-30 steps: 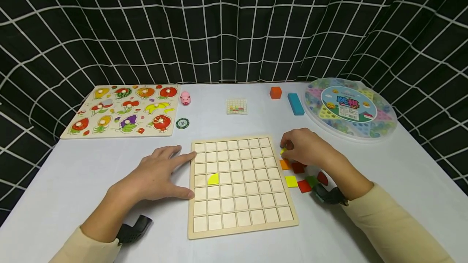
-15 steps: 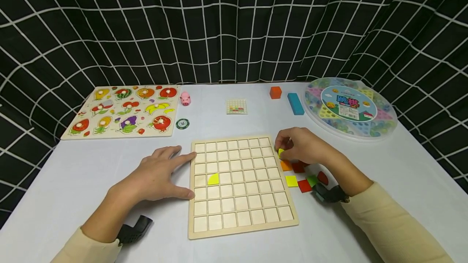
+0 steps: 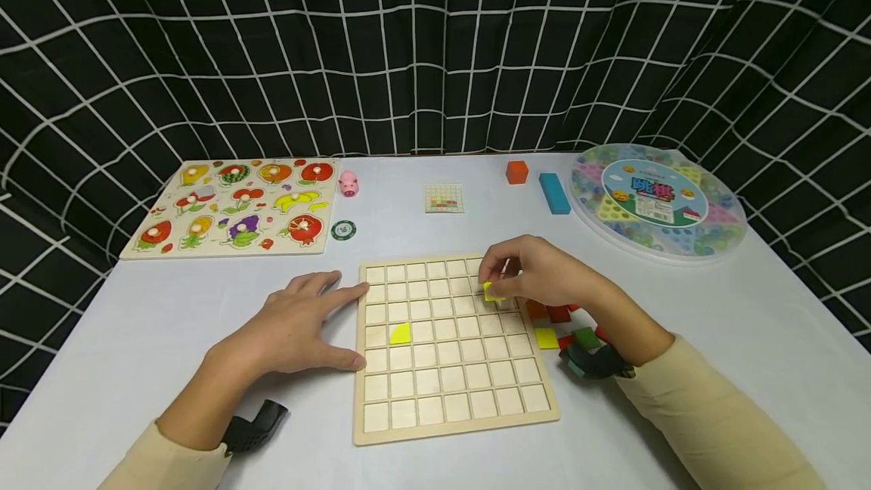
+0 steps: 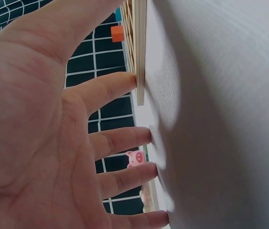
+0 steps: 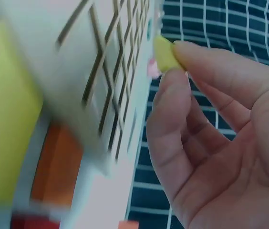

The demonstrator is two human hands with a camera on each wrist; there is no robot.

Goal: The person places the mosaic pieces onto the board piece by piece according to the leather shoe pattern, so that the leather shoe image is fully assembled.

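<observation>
**The right hand [image 3: 537,271] holds a small yellow piece [image 3: 491,292] over a wooden board [image 3: 427,380]**

A person has both hands at a flat board with lots of little squares. It lies on a white counter [image 3: 170,308]. The right hand pinches the yellow piece between its thumb and finger, up over the right side of the board, near the top. The fingers hide part of the piece, so I can't tell its whole shape.

The left hand [image 3: 299,324] is not gripping anything. Its fingers are spread out, and its thumb and pointing finger touch the board's left edge.

A yellow tile [image 3: 401,333] with one round corner sits in the board, in the second square from the left, four rows down. Just beside the board's right edge are a yellow square [image 3: 547,338], an orange tile [image 3: 536,309], some red tiles [image 3: 559,314] and a green tile [image 3: 586,337]. The right arm covers some of them.

At the back left is a fruit puzzle [image 3: 275,227], with a pink pig [image 3: 348,184] and a round chip [image 3: 343,230] next to it. A little picture card [image 3: 444,199] lies behind the board. To its right are an orange cube [image 3: 517,172], a blue block [image 3: 555,193] and a big round box [image 3: 656,203].
</observation>
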